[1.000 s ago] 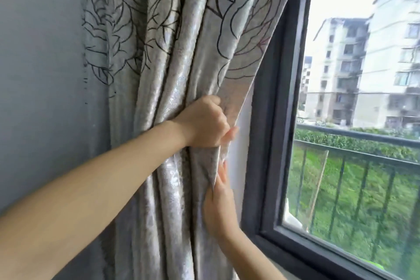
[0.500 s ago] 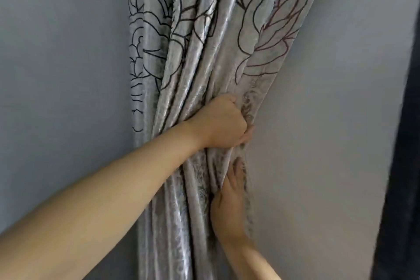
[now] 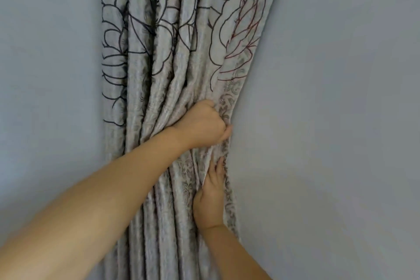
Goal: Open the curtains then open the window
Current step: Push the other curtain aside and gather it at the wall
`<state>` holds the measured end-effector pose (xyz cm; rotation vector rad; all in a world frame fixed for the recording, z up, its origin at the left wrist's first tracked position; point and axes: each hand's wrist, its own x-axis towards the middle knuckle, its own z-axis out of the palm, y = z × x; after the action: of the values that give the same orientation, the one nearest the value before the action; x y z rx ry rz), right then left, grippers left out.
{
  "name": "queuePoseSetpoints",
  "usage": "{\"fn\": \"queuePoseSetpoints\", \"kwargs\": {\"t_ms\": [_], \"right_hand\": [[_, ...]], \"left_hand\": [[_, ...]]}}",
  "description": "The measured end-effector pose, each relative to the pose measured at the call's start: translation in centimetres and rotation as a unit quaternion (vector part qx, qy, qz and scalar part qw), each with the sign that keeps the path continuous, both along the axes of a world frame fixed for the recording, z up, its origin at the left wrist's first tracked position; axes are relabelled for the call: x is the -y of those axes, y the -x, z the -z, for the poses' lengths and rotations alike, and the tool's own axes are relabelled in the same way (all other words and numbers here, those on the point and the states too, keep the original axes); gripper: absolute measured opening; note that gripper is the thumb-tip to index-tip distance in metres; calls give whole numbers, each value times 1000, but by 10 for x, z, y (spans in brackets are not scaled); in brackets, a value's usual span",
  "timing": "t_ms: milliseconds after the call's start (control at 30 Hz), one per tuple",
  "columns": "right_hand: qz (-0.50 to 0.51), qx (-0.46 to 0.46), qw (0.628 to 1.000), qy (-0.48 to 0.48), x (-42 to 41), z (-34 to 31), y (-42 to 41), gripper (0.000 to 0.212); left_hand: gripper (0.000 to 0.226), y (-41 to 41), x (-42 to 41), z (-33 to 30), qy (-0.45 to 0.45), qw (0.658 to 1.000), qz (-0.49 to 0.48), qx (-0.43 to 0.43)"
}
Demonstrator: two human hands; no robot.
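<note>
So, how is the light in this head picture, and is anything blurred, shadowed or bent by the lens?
Head view: the light is soft and even, with no glare. The curtain shows dark shadow only deep in its folds. The wall carries a faint shadow gradient. The left hand and right hand look slightly soft, not sharp. The left forearm swells large at the lower edge, a wide-angle effect.

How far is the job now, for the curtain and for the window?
Done: the curtain is gathered into a tight bunch against the grey wall. In hand: the left hand grips the folds in a fist, and the right hand presses its edge below. Left: the window, out of view, is not yet touched.
</note>
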<state>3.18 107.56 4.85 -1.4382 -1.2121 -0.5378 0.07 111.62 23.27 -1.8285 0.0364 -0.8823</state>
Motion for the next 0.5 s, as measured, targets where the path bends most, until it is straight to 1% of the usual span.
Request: {"fn": "queuePoseSetpoints", "kwargs": {"t_ms": [67, 167, 233, 267, 333, 400, 433, 500], "right_hand": [[-30, -4, 999, 17, 10, 3, -4, 69], [-95, -27, 990, 101, 42, -3, -7, 67], [-125, -42, 978, 159, 72, -5, -9, 67], [-139, -53, 971, 188, 90, -4, -10, 67], [-168, -102, 952, 236, 132, -4, -10, 65], [-165, -150, 938, 265, 180, -2, -8, 60], [-147, -171, 938, 263, 205, 0, -6, 58], [-106, -209, 946, 223, 257, 7, -3, 46]], "left_hand": [[46, 2, 5, 1, -3, 1000, -17, -13], [50, 6, 12, 3, -1, 998, -64, -22], [44, 13, 29, 5, 33, 995, -84, -46], [44, 14, 40, 7, 59, 993, -76, -64], [51, 17, 68, 12, 117, 988, -51, -85], [54, 23, 102, 20, 155, 984, 8, -87], [52, 28, 120, 26, 175, 980, 40, -89], [44, 32, 152, 47, 192, 970, 116, -96]]}}
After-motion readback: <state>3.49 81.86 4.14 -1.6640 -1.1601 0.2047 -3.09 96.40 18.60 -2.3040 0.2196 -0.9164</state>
